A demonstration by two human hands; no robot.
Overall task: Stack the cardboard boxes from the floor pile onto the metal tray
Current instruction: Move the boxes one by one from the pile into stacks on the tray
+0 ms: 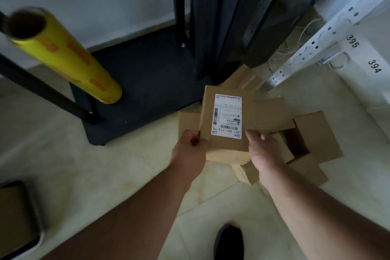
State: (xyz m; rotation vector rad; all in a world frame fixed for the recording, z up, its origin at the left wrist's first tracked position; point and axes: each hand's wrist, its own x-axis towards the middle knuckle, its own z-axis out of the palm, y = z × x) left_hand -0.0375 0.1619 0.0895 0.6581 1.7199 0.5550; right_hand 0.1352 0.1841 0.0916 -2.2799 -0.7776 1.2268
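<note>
Both hands grip one labelled cardboard box [226, 120] above the floor pile [295, 133]. Left hand [190, 150] clamps the box's near-left edge, fingers curled round it; right hand [263, 150] clamps the near-right corner, thumb on top beside the white shipping label [226, 116]. Remaining boxes — one open — lie beyond and right of the right hand. Metal tray [40, 232] sits well left of the left hand, a box [14, 215] inside.

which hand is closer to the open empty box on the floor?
Right. The right hand grips the labelled box's near right corner, just beside the open box; the left hand holds the opposite side, farther away.
</note>
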